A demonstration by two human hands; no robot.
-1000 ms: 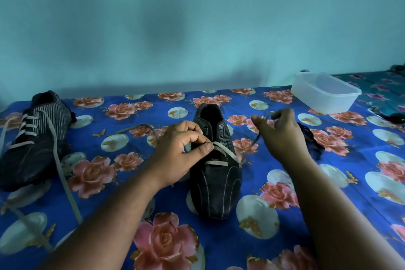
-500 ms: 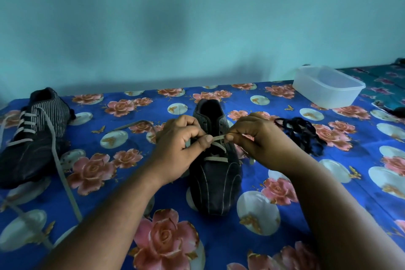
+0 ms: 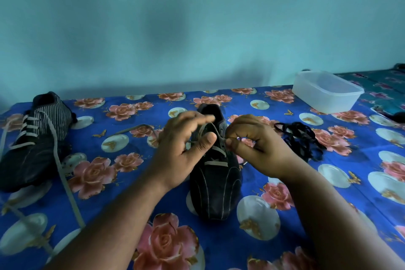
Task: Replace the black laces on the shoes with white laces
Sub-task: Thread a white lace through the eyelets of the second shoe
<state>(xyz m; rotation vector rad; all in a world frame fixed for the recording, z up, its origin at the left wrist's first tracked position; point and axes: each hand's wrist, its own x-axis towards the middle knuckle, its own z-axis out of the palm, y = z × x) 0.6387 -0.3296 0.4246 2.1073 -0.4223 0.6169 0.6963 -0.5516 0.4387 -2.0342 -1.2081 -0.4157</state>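
Lace work at centre of the floral cloth (image 3: 285, 221): black shoe (image 3: 215, 184) toe toward the viewer, white lace (image 3: 213, 162) across its lower eyelets only. Right hand (image 3: 258, 147) pinches the lace end between thumb and forefinger at the shoe's 2 o'clock eyelets. Left hand (image 3: 186, 147) is blurred, the lace looped between its thumb and fingers; grip unclear. Judged limp, light, flat; best held close to the stiff tip. Removed black laces (image 3: 300, 140) at 3 o'clock; relaced shoe (image 3: 32, 140) at 9.
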